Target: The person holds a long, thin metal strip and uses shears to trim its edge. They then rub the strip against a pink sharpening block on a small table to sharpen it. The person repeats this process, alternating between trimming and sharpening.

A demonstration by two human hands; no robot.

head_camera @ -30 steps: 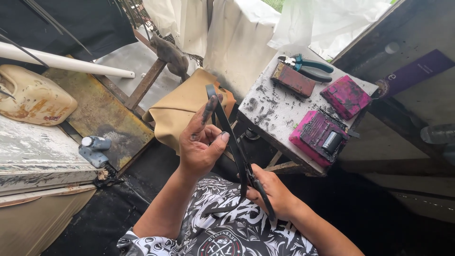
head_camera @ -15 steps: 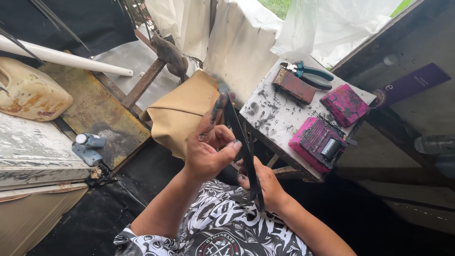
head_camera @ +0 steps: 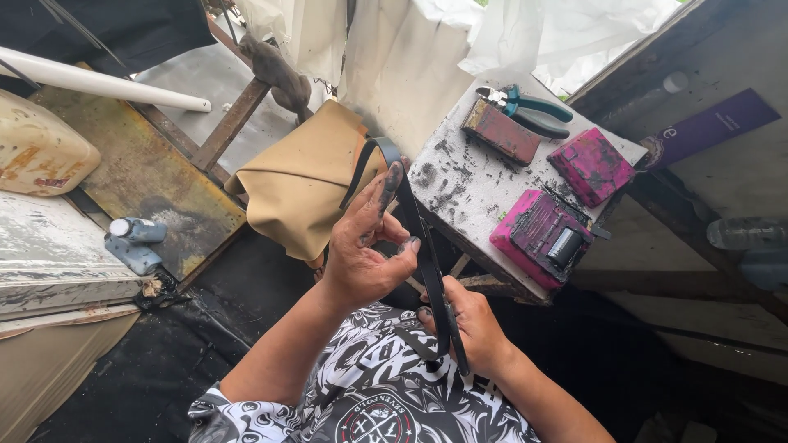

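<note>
A long black strap [head_camera: 420, 238] runs from the tan bag [head_camera: 300, 184] down toward my lap. My left hand [head_camera: 365, 250] grips the strap's upper part, its stained forefinger stretched along the edge and the thumb hooked around it. My right hand [head_camera: 468, 324] holds the lower part of the strap close to my patterned shirt. The strap loops over at the top, just above my left fingertip. The fingertips of both hands are smeared black.
A small stained white table [head_camera: 484, 184] at the right carries green-handled pliers [head_camera: 529, 107], a reddish block [head_camera: 501, 131], two pink blocks [head_camera: 591, 164] and a small dark bottle [head_camera: 565, 246]. At the left are a white pipe [head_camera: 98, 82], a cream jug [head_camera: 37, 152] and a small bottle [head_camera: 135, 238].
The view has tilted, shifting the scene. My left hand has slid along the strap, its forefinger now extended up the edge; my right hand keeps its hold lower down.
</note>
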